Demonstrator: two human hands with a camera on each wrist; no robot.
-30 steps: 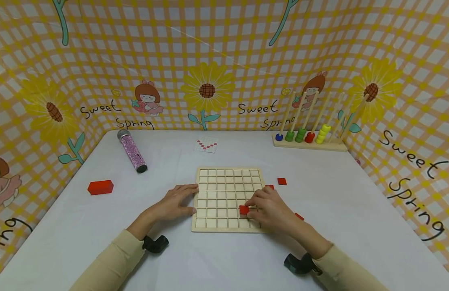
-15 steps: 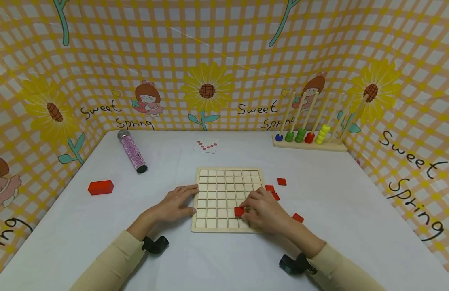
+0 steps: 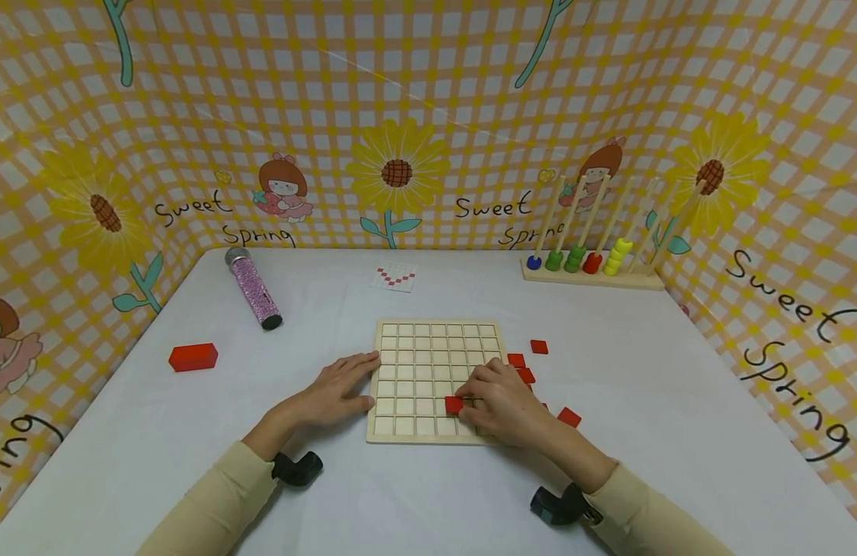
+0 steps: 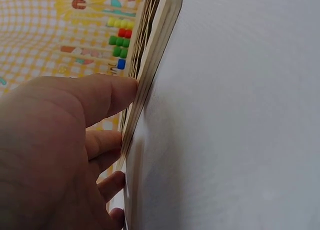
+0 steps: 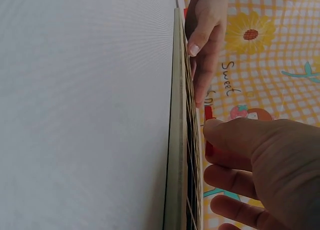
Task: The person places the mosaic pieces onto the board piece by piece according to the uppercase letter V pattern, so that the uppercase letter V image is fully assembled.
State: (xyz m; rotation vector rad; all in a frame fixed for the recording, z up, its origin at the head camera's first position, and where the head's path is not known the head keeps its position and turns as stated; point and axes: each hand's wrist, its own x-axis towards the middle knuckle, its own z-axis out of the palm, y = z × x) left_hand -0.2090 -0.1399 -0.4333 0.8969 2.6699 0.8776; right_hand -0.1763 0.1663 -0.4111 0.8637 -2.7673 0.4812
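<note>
A square wooden grid board (image 3: 406,360) lies flat on the table, its cells bare where I can see them. My left hand (image 3: 334,390) rests at its left side, thumb and fingertips against the rim; the left wrist view shows the relaxed fingers along the board's edge (image 4: 155,49). Between thumb and forefinger, my right hand (image 3: 505,408) pinches a small red square tile (image 3: 453,405) over the lower right part of the grid. That tile (image 5: 208,112) shows close above the board in the right wrist view. The right hand hides several cells behind it.
Several loose red tiles (image 3: 569,417) lie to the right of the board, some partly behind my right hand. Further back are a patterned card (image 3: 394,276), a glittery microphone (image 3: 255,291) and a bead-peg abacus (image 3: 591,279). A red block (image 3: 193,357) sits at the left.
My right hand has shifted a little left and toward me with the pinched red tile, uncovering more tiles at the board's right side. The left hand has stayed in place.
</note>
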